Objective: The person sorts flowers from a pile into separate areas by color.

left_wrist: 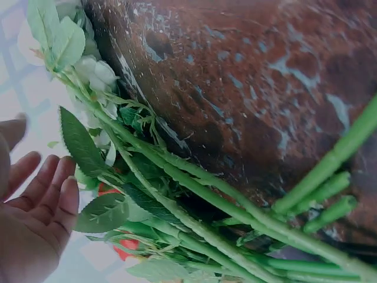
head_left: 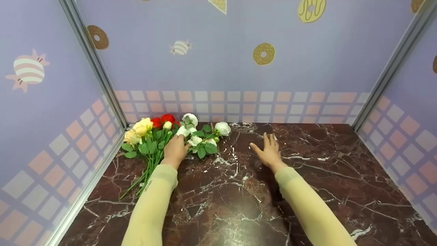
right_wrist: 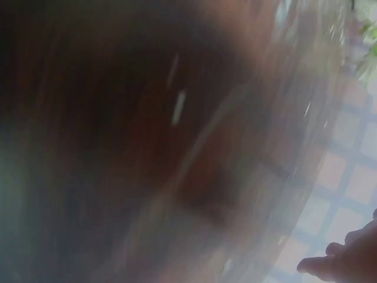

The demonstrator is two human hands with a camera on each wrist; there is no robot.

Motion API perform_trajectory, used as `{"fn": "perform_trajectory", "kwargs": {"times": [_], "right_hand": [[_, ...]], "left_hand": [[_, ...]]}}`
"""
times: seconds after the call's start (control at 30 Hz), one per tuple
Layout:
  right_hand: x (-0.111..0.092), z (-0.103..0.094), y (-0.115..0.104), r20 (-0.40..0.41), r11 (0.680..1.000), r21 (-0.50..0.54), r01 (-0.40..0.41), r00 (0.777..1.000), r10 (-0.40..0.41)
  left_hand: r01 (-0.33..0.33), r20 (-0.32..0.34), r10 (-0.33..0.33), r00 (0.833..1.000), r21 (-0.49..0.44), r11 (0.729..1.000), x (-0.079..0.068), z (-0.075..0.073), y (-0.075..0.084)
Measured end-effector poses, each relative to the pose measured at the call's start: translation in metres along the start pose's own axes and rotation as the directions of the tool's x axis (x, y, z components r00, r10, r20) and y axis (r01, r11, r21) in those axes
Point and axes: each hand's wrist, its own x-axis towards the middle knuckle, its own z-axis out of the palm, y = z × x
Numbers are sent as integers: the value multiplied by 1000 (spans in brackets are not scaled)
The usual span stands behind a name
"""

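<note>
My left hand (head_left: 175, 149) is over the flowers at the back left of the table. In the left wrist view its fingers (left_wrist: 49, 190) are loosely bent beside green stems (left_wrist: 194, 183) and leaves, with nothing held in them. White roses (head_left: 222, 128) with green leaves lie just beyond and to the right of this hand. On its left are yellow roses (head_left: 141, 128) and red roses (head_left: 167, 119), their long stems pointing toward the front. My right hand (head_left: 269, 152) is spread over the table on the right, away from the flowers and holding nothing.
The dark red marbled tabletop (head_left: 232, 205) has white veins and small pale specks. Purple panels with pink and white squares enclose the back (head_left: 218, 75) and both sides. A metal strip (head_left: 82, 205) runs along the left edge.
</note>
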Motion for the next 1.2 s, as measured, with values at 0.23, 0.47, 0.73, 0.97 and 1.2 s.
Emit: {"fn": "perform_trajectory", "kwargs": {"times": [0.23, 0.47, 0.73, 0.97, 1.2], "right_hand": [[-12, 28, -21, 8, 979, 200, 30, 999, -32], [-29, 52, -50, 4, 922, 387, 30, 999, -34], [-51, 78, -79, -50, 839, 534, 105, 994, -93], [-61, 94, -95, -68, 796, 589, 139, 990, -122], [-68, 107, -108, -8, 768, 631, 107, 991, -131]], "left_hand": [[28, 99, -41, 994, 127, 992, -10, 6, -2], [24, 111, -47, 993, 199, 980, -13, 17, -7], [-8, 105, -20, 994, 256, 967, -16, 25, -12], [16, 131, -44, 990, 212, 977, -11, 18, -5], [-3, 152, -23, 988, 169, 986, -1, 1, 12]]}}
